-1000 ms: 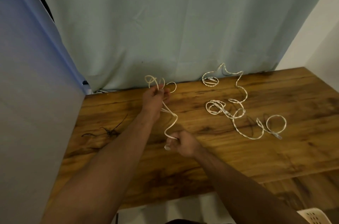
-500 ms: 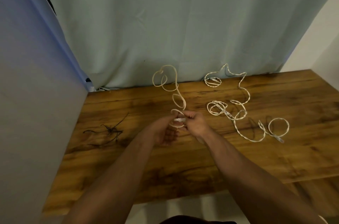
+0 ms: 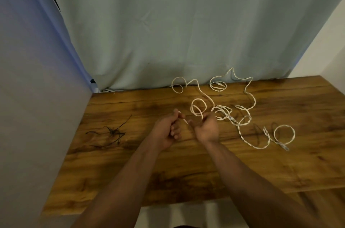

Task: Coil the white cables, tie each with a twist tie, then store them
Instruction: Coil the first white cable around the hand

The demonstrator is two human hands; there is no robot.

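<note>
At the far left a grey wall (image 3: 37, 97) meets the edge of the wooden table (image 3: 130, 171). On the left part of the table lies a loose tangle of black twist ties (image 3: 112, 133), well apart from your hands.

Your left hand (image 3: 166, 129) is over the middle of the table with its fingers curled. Its thumb and forefinger pinch one end of a white cable (image 3: 198, 99), and a short tip pokes out toward the other hand.

Your right hand (image 3: 206, 129), just beside it, is curled round the same cable. A couple of small loops stand up from its fingers. From there the cable runs away across the table to one more loop near the pale curtain (image 3: 168, 32) at the back.

To the right a second white cable (image 3: 254, 101), a twisted one, sprawls uncoiled on the table. It has a loop by the curtain and a cluster of loops just beside your right hand. At its far right end are a round loop and a plug.
</note>
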